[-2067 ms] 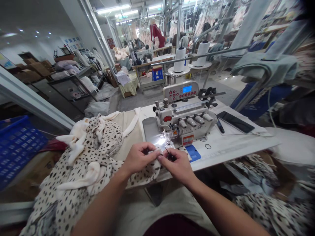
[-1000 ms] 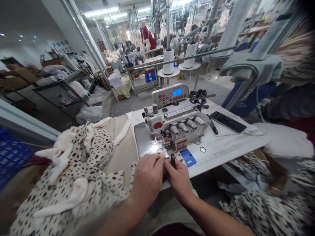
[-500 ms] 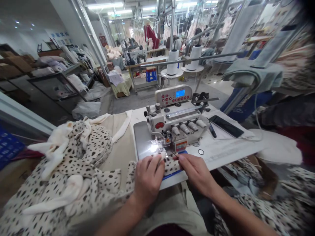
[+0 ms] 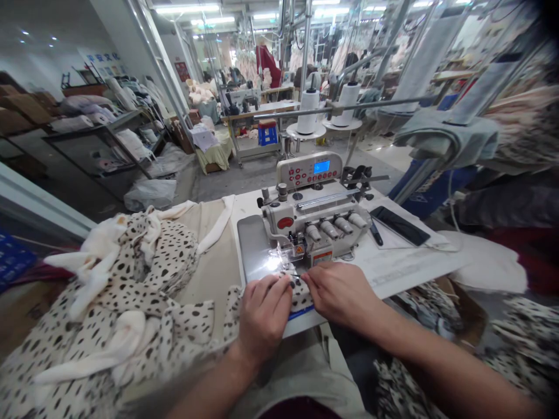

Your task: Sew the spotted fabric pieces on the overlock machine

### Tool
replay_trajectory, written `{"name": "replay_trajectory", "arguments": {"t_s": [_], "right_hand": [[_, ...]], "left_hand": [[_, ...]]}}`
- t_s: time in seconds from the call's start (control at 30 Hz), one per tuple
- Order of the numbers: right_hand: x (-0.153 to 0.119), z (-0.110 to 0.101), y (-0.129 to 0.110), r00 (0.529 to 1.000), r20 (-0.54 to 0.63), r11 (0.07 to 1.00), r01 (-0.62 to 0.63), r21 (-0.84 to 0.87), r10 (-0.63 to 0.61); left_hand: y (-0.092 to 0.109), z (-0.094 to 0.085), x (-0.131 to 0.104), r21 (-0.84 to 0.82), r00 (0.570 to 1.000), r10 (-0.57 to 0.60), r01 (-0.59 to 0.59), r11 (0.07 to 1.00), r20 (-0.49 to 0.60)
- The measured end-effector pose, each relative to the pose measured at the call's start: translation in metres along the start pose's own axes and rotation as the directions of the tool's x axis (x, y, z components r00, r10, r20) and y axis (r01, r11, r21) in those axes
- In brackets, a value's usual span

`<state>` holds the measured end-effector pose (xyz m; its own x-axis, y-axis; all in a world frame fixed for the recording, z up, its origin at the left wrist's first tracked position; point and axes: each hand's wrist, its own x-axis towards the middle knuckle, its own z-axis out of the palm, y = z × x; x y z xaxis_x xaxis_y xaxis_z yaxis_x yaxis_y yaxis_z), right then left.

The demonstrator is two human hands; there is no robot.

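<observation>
Black-spotted cream fabric point(image 4: 301, 297) lies at the front of a white overlock sewing machine point(image 4: 312, 218), under its lit needle area. My left hand point(image 4: 265, 311) is closed on this fabric, its fingers curled and pressed together just left of the presser foot. My right hand point(image 4: 340, 291) is closed around a thin dark pointed tool point(image 4: 296, 275), whose tip reaches left over the fabric near the foot. Most of the tool is hidden in my fingers, so its exact kind cannot be made out.
A heap of spotted garments with cream ties point(image 4: 161, 256) covers the table's left side. Right of the machine lie a phone point(image 4: 400, 226) and a small dark tool point(image 4: 376, 234). Thread cones point(image 4: 308, 110) stand behind, and more spotted cloth point(image 4: 406, 384) hangs low at the right.
My right hand has moved left with the thin tool, bringing its tip over the fabric beside my left fingers. The left hand stays in almost the same place.
</observation>
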<state>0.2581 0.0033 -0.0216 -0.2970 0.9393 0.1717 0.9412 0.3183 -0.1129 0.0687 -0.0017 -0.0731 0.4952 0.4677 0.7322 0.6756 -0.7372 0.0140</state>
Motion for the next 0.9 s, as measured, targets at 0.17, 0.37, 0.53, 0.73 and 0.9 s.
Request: {"name": "replay_trajectory", "arguments": {"t_s": [0.17,0.37,0.53,0.73,0.9], "right_hand": [[0.003,0.002,-0.003,1.000,-0.004,1.000,0.003,-0.016,-0.003],[0.005,0.004,-0.006,1.000,-0.023,0.999,-0.012,-0.038,0.011],[0.006,0.008,-0.007,0.998,-0.064,0.999,-0.012,-0.048,0.009],[0.009,0.012,-0.011,0.993,-0.084,0.996,-0.086,-0.034,0.083],[0.011,0.013,-0.015,0.990,-0.094,0.992,-0.110,-0.065,0.104]], "left_hand": [[0.000,0.000,-0.001,0.005,1.000,-0.008,0.008,1.000,0.012],[0.012,-0.003,0.001,0.074,0.989,-0.115,0.108,0.991,0.097],[0.022,-0.003,0.000,0.162,0.981,-0.150,0.130,0.978,0.120],[0.024,-0.002,0.004,0.191,0.969,-0.178,0.145,0.971,0.170],[0.026,-0.001,0.005,0.228,0.963,-0.198,0.155,0.961,0.182]]}}
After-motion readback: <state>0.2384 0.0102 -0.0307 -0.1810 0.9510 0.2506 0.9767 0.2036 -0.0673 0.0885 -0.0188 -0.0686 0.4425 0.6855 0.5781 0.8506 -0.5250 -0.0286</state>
